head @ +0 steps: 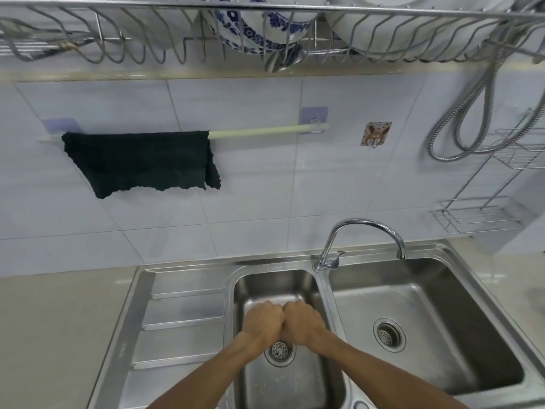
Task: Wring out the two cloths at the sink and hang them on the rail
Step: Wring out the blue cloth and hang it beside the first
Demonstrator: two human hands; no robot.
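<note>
A dark green cloth [141,160] hangs spread over the left part of the pale rail [259,131] on the tiled wall. My left hand [262,321] and my right hand [303,323] are clenched into fists, knuckles pressed together, over the small middle basin of the steel sink [274,283]. They sit just above its drain [279,351]. No second cloth shows; anything inside the fists is hidden from this angle.
The faucet [365,227] curves over the larger right basin [427,320]. A ribbed drainboard [182,320] lies left of the hands. Overhead is a wire dish rack [177,51] with plates. A wire shelf [477,216] and metal hose [469,113] are at right.
</note>
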